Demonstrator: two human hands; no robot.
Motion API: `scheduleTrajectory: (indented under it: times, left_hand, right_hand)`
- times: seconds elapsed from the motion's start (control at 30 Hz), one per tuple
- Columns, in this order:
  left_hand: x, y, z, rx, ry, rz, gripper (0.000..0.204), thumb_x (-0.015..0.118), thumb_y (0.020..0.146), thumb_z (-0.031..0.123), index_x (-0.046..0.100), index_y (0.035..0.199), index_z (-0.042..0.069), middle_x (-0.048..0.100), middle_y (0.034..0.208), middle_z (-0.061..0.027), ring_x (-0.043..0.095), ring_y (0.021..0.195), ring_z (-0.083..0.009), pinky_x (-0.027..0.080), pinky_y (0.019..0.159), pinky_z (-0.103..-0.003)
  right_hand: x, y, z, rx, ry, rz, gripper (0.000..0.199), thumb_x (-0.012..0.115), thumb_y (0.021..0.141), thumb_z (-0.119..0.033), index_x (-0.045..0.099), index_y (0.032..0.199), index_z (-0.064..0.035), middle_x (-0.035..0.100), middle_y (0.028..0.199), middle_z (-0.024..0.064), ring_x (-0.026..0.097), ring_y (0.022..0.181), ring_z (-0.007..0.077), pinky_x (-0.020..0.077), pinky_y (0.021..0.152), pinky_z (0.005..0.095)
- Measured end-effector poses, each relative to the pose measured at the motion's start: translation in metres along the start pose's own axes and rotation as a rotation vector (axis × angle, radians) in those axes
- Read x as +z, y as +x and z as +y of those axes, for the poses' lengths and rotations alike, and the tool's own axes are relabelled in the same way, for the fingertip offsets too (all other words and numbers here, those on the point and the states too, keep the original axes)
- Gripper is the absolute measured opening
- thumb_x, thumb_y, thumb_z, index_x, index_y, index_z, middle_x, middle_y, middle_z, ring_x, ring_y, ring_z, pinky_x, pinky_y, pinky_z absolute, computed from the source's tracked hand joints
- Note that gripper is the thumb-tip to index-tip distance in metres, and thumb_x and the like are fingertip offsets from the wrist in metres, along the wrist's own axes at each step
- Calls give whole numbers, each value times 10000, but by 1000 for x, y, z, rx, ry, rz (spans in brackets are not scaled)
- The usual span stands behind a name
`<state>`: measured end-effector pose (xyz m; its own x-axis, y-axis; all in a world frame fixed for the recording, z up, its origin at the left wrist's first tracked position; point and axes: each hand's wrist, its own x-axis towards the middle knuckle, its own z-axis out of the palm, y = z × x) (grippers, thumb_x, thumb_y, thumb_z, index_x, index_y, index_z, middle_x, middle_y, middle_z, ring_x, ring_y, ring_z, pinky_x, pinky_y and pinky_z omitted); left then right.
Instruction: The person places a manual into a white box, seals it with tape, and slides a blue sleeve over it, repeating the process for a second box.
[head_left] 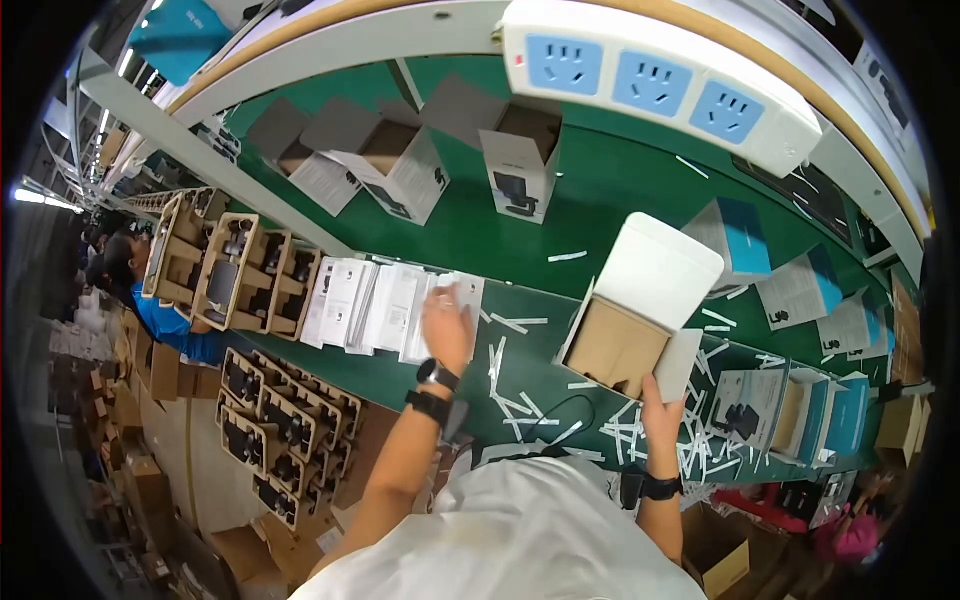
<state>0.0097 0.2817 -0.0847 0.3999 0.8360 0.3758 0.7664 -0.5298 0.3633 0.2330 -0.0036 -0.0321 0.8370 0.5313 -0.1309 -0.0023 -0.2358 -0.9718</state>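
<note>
The left hand [447,325] is pointing away from the torso, well left of the open box [615,345], its forearm slanting. The right hand [660,412] is holding the box's near right corner, its forearm standing steeper. Both wrists are wearing dark bands.

Open box [660,262]: smooth white card; insert [618,345]: matt brown cardboard. Booklets [393,312]: white paper. Trays [258,290]: matt, pulp-like board. Surface [540,350]: smooth, slight sheen. Power strip [655,90]: glossy white plastic. Shirt [530,530]: white cloth.
</note>
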Motion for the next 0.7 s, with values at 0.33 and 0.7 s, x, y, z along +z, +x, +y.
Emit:
scheduleTrajectory:
  times: [0.33, 0.7]
  left_hand:
    - [21, -3, -116, -264, 94, -23, 336, 728, 862, 326, 672, 1081, 78, 646, 1015, -173, 658, 884, -387, 545, 739, -475]
    - [-112, -36, 104, 421, -867, 226, 187, 677, 843, 57, 600, 1012, 30, 624, 1074, -128, 630, 943, -289, 529, 821, -378]
  right_hand:
    - [-8, -32, -4, -56, -6, -434, 593, 704, 885, -89, 451, 1413, 2, 651, 1185, 78, 635, 856, 145, 510, 760, 265]
    - [-31, -91, 97, 362, -194, -228, 290, 491, 1037, -141, 562, 1308, -68, 703, 968, 76, 576, 652, 93, 474, 574, 251]
